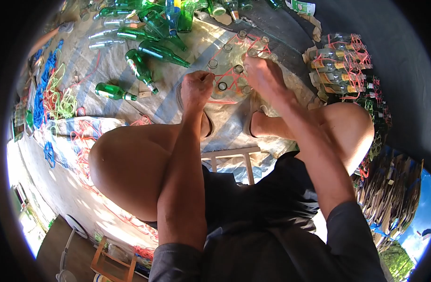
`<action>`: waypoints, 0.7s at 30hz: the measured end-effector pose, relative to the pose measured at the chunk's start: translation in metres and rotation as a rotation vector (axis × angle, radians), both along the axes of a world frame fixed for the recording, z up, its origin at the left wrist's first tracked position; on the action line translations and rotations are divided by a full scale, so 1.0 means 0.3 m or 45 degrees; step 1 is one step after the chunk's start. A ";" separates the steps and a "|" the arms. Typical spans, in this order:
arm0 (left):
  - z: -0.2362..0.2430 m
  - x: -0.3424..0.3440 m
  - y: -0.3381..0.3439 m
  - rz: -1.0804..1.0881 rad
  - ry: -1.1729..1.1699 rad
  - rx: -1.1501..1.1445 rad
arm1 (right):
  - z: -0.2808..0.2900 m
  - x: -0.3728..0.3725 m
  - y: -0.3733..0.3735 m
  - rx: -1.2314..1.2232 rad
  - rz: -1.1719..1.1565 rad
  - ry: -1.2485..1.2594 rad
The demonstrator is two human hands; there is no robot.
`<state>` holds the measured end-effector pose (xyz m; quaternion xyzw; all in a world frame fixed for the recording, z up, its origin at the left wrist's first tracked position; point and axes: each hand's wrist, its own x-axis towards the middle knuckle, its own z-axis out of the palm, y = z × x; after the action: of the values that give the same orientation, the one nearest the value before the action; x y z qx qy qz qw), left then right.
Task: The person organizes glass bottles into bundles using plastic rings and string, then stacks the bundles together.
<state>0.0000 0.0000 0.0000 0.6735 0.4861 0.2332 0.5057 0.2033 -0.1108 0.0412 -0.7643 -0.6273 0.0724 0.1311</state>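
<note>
Leaning over bent knees, the person works with both hands at an upright cluster of clear glass bottles [225, 96] on the ground sheet [168, 110], just ahead of the sandalled feet. Pink string [232, 81] runs in a zigzag around and between the bottle necks. The left hand [196, 90] is closed in a fist at the cluster's left side, gripping a strand of that string; the right hand [265, 77] is bent over the necks on the right side, fingers curled, and whether it grips string or glass cannot be told. Green glass bottles [163, 54] lie heaped toward the upper left, some bearing pale labels, the one nearest the left knee among them; their print is too small to read. To the right, a tied bundle of clear bottles [337, 66] shows yellow-orange labels under pink string, their lettering likewise illegible. A white-and-green printed packet [302, 7] lies near the top edge. Loose blue string [50, 70] and yellow-green string [60, 101] trail at the left, another person's hand [66, 27] shows at the upper left, and stacked flattened cardboard [389, 188] stands at the lower right.
</note>
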 end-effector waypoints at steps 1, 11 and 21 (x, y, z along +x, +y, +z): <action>0.024 -0.014 0.014 -0.035 0.111 0.030 | 0.004 -0.047 -0.023 0.163 -0.051 0.062; 0.095 -0.052 0.058 -0.277 0.359 0.330 | 0.056 -0.291 -0.132 0.103 -0.427 0.381; 0.236 -0.032 0.084 -0.556 0.601 0.478 | 0.052 -0.290 -0.140 0.083 -0.435 0.479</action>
<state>-0.0096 0.0253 0.0707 0.8776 0.3829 0.0433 0.2852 0.1164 -0.1529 0.0568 -0.8277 -0.4556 0.1699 0.2802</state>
